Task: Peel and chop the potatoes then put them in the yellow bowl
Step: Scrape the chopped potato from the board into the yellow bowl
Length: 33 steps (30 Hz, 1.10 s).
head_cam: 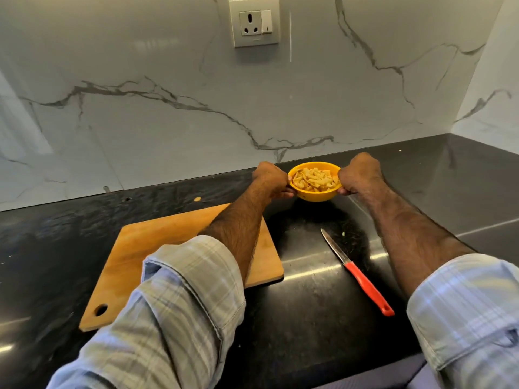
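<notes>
Biggest thing in front of you is the black countertop [309, 304], running along under the marble backsplash [168, 94] with its socket [254, 22]. On it, to your left, sits the wooden cutting board [146, 256], and from what shows around your left forearm it's bare: no potato pieces, no peels that I can make out. Off to the right of the board, well apart from it, the red-handled knife [356, 272] lies flat on the counter with nobody touching it.

Further back, near the wall, you've got the yellow bowl [314, 193] held between both hands. Your left hand [271, 178] is curled onto its left rim and your right hand [359, 175] onto the right rim, fingers wrapped under on both sides. Can't tell whether the bowl is resting on the counter or lifted a touch.

The chopped potato pieces [314, 179] are piled in the bowl, pale and stick-like, filling it close to the rim.

So honestly this looks basically done to me: peeling and chopping finished, pieces in the bowl. A tiny scrap or two [197, 199] sits on the counter behind the board, that's about all that's left.
</notes>
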{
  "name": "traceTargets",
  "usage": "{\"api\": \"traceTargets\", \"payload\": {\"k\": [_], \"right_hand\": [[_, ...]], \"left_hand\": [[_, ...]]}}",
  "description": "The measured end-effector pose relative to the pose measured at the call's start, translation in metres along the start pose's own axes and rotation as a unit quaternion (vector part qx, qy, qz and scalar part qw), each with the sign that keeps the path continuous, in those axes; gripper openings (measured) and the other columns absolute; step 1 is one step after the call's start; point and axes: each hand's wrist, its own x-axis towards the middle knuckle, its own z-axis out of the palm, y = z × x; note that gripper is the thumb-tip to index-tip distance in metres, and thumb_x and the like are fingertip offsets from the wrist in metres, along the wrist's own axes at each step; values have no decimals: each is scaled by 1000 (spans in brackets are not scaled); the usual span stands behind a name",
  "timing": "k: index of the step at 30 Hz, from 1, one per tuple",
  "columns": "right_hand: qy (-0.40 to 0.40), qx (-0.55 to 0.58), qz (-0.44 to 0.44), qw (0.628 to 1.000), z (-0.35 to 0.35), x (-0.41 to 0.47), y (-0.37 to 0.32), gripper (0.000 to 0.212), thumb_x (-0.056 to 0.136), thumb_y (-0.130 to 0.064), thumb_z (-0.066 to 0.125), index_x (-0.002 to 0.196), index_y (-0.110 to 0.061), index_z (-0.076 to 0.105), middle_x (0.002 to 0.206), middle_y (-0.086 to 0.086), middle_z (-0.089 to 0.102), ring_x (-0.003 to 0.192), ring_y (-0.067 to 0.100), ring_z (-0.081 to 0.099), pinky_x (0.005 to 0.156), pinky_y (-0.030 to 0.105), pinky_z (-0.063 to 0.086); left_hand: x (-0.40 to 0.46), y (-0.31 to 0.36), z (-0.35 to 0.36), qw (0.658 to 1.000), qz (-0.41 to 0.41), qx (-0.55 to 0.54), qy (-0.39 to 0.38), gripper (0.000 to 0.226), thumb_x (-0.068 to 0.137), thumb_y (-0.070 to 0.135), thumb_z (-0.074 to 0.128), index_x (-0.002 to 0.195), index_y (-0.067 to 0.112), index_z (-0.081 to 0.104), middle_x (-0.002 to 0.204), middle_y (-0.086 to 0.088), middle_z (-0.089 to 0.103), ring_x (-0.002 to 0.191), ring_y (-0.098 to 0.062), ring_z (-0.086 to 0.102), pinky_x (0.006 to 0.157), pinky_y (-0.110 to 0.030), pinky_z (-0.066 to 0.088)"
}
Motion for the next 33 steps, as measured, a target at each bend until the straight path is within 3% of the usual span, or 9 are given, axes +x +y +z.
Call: {"api": "traceTargets", "payload": {"k": [5,8,11,13,17,20,24,28,33], "right_hand": [[-9,11,15,1000,4,18,4,16,80,-4,75,94,4,69,75,17,74,65,33,75,70,51,65],[-21,24,26,999,0,13,2,18,92,-13,72,98,3,67,75,15,74,62,26,75,68,43,66],[3,-18,16,1000,-10,3,11,36,89,-35,77,96,-1,70,79,13,75,60,23,72,49,29,54],[19,-83,0,996,-18,-8,18,39,76,-42,80,89,-7,71,81,11,75,65,26,70,48,25,46],[-171,-102,13,980,-29,-56,26,30,80,-25,88,71,-1,72,55,6,64,39,17,49,43,24,39],[-259,-149,22,954,-36,-94,31,21,82,-17,84,77,2,76,59,9,63,44,17,44,42,22,33],[-294,-190,17,937,-39,-127,34,26,77,-18,90,87,2,78,64,9,69,56,21,57,52,27,46],[-249,-183,3,951,-27,-141,23,31,76,-17,93,89,4,75,71,13,76,60,22,72,70,35,64],[-211,-223,-28,951,-10,-141,0,31,81,-27,90,88,-3,71,74,9,76,62,19,71,60,29,60]], "left_hand": [[15,1,8,1000,4,-14,16,16,103,9,67,110,-5,71,86,-22,77,71,-27,79,66,-38,67],[11,1,7,1000,8,-6,25,19,103,11,68,114,-5,68,86,-21,76,64,-24,78,55,-34,65],[3,-4,4,999,12,11,38,26,100,15,73,116,-5,65,87,-22,76,63,-25,78,62,-39,67],[-9,-9,2,999,14,34,36,25,99,17,74,109,-5,66,78,-20,77,63,-25,78,67,-41,68],[-51,-22,5,995,18,92,-20,18,97,15,77,98,-3,73,68,-15,76,63,-22,77,65,-36,67],[-79,-32,7,994,35,96,-40,16,95,13,79,99,-1,74,70,-15,77,67,-24,78,71,-40,68],[-106,-42,1,993,52,97,-44,17,95,14,78,98,-2,73,72,-17,77,62,-23,75,69,-38,67],[-116,-49,-10,991,58,115,-30,12,95,11,78,95,-1,74,73,-17,77,62,-23,75,72,-42,67],[-111,-59,-30,990,59,127,-4,12,97,11,75,96,0,74,71,-15,77,68,-23,79,73,-44,68]]}}
